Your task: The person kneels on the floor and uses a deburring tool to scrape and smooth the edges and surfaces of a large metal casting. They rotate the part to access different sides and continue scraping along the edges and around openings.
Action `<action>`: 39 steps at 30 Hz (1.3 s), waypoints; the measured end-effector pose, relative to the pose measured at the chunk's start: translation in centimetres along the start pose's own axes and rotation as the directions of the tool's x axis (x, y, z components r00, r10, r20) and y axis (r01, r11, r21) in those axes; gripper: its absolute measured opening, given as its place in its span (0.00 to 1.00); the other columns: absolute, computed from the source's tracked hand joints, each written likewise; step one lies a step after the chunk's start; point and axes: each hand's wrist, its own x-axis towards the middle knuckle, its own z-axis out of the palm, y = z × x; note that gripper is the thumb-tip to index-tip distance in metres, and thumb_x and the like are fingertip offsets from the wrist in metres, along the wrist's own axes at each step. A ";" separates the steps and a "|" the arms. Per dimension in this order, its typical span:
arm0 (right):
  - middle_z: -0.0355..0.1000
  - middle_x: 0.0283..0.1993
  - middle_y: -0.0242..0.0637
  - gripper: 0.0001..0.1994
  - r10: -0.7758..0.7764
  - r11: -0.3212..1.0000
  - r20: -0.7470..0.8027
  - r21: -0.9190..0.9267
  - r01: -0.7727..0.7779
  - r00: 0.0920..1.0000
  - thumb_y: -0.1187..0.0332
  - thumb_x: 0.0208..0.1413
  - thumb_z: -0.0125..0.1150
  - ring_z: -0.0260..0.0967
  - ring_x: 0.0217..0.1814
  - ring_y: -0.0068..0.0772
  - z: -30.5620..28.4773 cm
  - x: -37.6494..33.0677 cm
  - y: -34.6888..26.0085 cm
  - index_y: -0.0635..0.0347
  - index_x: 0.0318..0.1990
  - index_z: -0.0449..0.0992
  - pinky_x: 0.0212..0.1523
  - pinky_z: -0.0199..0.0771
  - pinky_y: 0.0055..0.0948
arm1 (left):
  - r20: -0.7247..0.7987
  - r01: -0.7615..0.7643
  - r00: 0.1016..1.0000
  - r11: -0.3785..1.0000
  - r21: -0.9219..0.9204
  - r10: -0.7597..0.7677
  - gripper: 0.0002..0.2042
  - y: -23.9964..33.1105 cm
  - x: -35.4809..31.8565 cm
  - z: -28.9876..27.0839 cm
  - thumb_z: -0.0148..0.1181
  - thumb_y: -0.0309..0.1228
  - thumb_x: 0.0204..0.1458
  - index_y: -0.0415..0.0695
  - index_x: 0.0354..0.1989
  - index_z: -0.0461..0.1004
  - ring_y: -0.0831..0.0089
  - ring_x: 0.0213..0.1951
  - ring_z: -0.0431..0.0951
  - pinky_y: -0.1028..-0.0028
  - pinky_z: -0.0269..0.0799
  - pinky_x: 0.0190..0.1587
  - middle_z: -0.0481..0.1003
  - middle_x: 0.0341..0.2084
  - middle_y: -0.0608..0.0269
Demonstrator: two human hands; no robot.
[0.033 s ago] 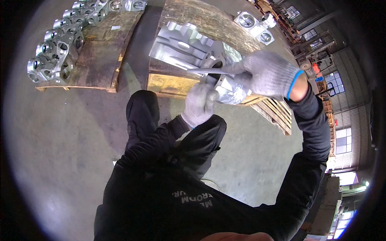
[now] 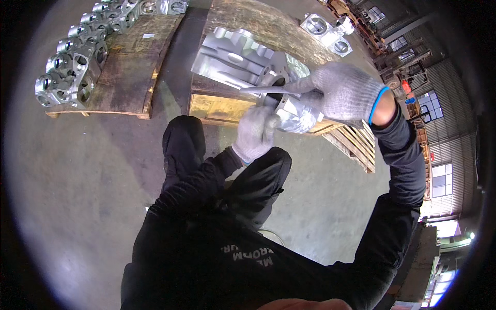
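A large silvery metal casting (image 2: 227, 63) with ribs and round bores lies on a wooden pallet in front of me. My right hand (image 2: 341, 93), in a grey knit glove with a blue cuff edge, is closed around a slim grey file-like metal tool (image 2: 258, 90). The tool reaches leftward over a bore in the casting; the glove hides its other end. At the casting's near edge, my gloved left hand (image 2: 254, 135) has its fingers curled against a cylindrical part. Its grip is partly hidden.
Another casting (image 2: 326, 34) stands at the pallet's far right. To the left, several castings (image 2: 77, 62) line a second wooden pallet (image 2: 126, 77). A slatted pallet (image 2: 354, 149) sits right of the work, and my knees are close to the near pallet's side (image 2: 219, 107).
My right hand and the tool sit very slightly higher than before. My left hand and the casting look unmoved.
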 end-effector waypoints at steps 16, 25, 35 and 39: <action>0.83 0.39 0.38 0.21 0.097 0.958 0.306 0.231 -0.173 0.947 0.58 0.70 0.59 0.73 0.32 0.23 -0.4 1.7 5.0 0.53 0.66 0.76 0.38 0.78 0.29 | -0.158 -0.106 0.981 0.992 0.061 0.115 0.19 -0.4 1.2 1.2 0.49 0.44 0.68 0.37 0.42 0.74 0.40 0.37 0.77 0.49 0.72 0.43 0.76 0.32 0.44; 0.72 0.19 0.30 0.23 0.068 0.905 0.373 0.367 -0.215 0.925 0.54 0.70 0.60 0.64 0.14 0.14 -1.4 1.5 5.4 0.53 0.67 0.76 0.17 0.69 0.19 | -0.097 -0.096 0.990 0.995 0.033 0.098 0.17 -0.8 1.0 0.8 0.53 0.40 0.66 0.36 0.44 0.75 0.42 0.42 0.79 0.51 0.74 0.47 0.79 0.39 0.43; 0.74 0.27 0.28 0.26 0.173 0.891 0.371 0.337 -0.306 0.912 0.49 0.70 0.58 0.65 0.19 0.16 -1.1 2.1 5.2 0.57 0.66 0.76 0.21 0.71 0.21 | -0.064 0.023 0.998 1.000 -0.010 -0.023 0.15 -0.3 1.9 1.3 0.53 0.38 0.66 0.37 0.44 0.76 0.42 0.41 0.79 0.51 0.73 0.46 0.79 0.37 0.43; 0.80 0.34 0.33 0.27 0.105 0.918 0.212 0.356 -0.177 0.972 0.48 0.68 0.60 0.68 0.20 0.18 -1.5 1.9 5.5 0.56 0.65 0.77 0.23 0.74 0.20 | -0.065 0.036 0.997 0.999 -0.002 -0.036 0.17 -0.1 3.1 1.0 0.51 0.40 0.68 0.36 0.45 0.76 0.41 0.41 0.79 0.51 0.74 0.47 0.80 0.35 0.43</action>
